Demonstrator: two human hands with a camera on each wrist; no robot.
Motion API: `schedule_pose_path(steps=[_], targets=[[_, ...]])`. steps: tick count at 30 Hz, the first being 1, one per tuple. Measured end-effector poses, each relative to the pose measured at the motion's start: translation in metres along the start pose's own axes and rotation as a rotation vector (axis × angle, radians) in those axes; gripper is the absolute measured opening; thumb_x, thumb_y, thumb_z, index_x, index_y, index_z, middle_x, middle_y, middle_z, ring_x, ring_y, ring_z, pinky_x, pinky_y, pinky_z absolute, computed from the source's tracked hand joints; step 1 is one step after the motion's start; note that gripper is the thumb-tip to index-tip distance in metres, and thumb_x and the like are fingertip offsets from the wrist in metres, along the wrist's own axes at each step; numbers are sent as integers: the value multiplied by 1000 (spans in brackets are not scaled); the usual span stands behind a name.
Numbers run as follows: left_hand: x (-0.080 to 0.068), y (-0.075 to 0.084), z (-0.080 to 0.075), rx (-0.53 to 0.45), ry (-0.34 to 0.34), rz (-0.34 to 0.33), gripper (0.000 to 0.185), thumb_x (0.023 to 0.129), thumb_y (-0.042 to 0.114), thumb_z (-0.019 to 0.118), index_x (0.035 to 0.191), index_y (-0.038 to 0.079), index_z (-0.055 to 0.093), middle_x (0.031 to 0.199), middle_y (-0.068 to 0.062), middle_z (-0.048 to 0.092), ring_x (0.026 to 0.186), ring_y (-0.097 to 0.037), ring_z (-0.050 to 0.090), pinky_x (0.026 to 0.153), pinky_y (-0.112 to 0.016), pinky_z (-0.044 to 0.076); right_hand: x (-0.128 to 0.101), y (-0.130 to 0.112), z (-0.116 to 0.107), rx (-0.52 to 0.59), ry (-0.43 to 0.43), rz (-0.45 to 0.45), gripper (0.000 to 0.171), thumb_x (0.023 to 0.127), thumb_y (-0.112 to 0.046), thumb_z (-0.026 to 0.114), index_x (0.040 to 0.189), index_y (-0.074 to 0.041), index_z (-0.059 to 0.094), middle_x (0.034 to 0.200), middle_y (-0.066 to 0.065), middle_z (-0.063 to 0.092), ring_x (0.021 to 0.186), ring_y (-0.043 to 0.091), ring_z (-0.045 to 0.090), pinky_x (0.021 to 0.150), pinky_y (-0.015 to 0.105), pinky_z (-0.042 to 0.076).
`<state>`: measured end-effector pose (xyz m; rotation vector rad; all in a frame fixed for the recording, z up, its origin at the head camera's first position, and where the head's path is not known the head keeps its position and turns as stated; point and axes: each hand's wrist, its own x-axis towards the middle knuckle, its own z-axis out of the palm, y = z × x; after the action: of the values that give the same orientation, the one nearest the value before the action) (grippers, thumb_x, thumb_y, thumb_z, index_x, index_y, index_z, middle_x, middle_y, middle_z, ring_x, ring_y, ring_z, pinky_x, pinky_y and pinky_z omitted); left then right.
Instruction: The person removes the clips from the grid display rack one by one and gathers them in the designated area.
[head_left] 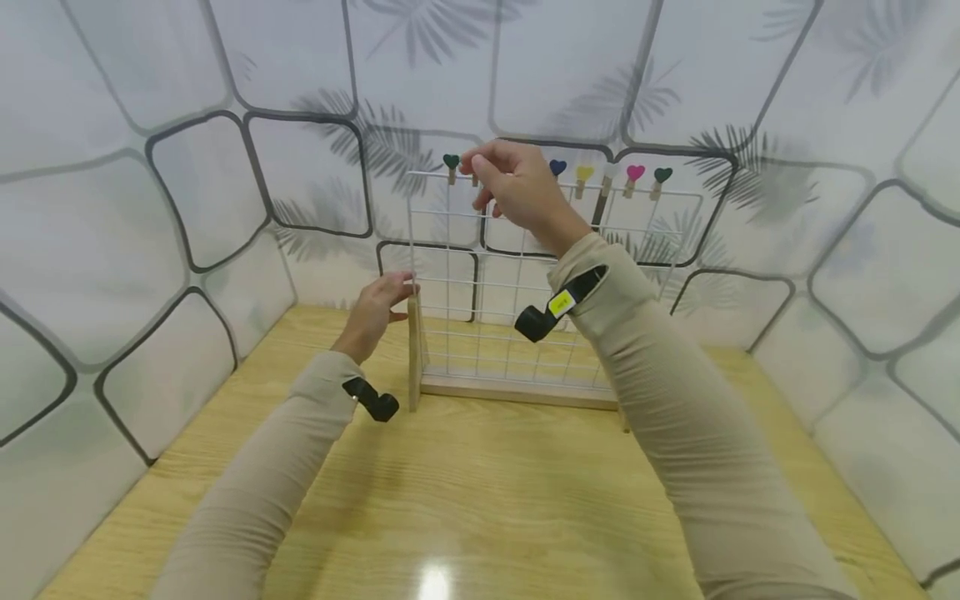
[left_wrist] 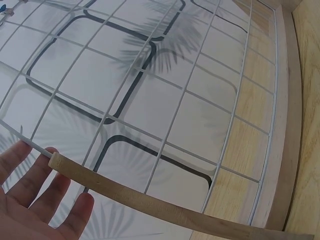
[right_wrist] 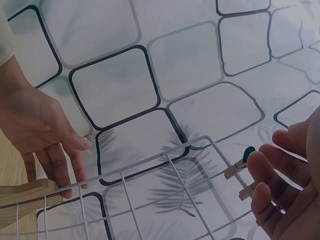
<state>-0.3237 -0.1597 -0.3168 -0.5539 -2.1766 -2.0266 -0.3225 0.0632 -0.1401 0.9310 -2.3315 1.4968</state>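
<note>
- white wire grid (head_left: 517,283) is standing upright in a wooden base (head_left: 517,390) on the table (head_left: 465,500), near the back wall
- left hand (head_left: 378,308) is resting w/ straight, relaxed fingers (left_wrist: 30,185) against the grid's left edge & the top of the wooden side post (head_left: 413,350); not gripping anything
- right hand (head_left: 517,187) is reaching at the top wire; fingers loosely curled round a wooden clip (right_wrist: 248,191); can't tell if it's actually pinching it
- heart-topped clips are sitting along the top wire: dark green (head_left: 451,165) just left of the right hand; blue (head_left: 557,169), yellow (head_left: 583,177), pink (head_left: 634,176), green (head_left: 662,177) to its right
</note>
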Motion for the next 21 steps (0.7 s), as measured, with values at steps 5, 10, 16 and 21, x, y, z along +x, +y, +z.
schedule_pose_path(steps=[5,10,16,21], targets=[[-1,1,0,8,2,4,53,99,37,33,134,-2,37,128,-23,46,123,-30,40,92,-50,37,11,-4,7,-35,11,39,25,94,-21,51,115,-11,60,111,0,59,77,22,62,57,30,46],[-1,-2,1,5,2,1,53,99,38,33,133,-2,39,127,-22,48,123,-29,41,91,-50,37,18,-6,13,-145,20,83,29,94,-23,51,122,-16,54,119,-2,54,79,17,62,68,28,46],[-1,-2,0,13,7,-2,52,99,39,33,133,0,40,127,-20,48,122,-28,42,90,-50,38,28,-7,19,-176,21,170,31,94,-23,49,125,-18,52,122,-3,52,77,15,64,68,29,46],[-1,1,-1,22,5,-3,52,99,38,33,134,1,39,128,-19,48,122,-27,42,91,-50,38,34,-11,23,-216,42,235,30,94,-23,49,123,-18,55,109,2,57,75,16,64,69,28,44]])
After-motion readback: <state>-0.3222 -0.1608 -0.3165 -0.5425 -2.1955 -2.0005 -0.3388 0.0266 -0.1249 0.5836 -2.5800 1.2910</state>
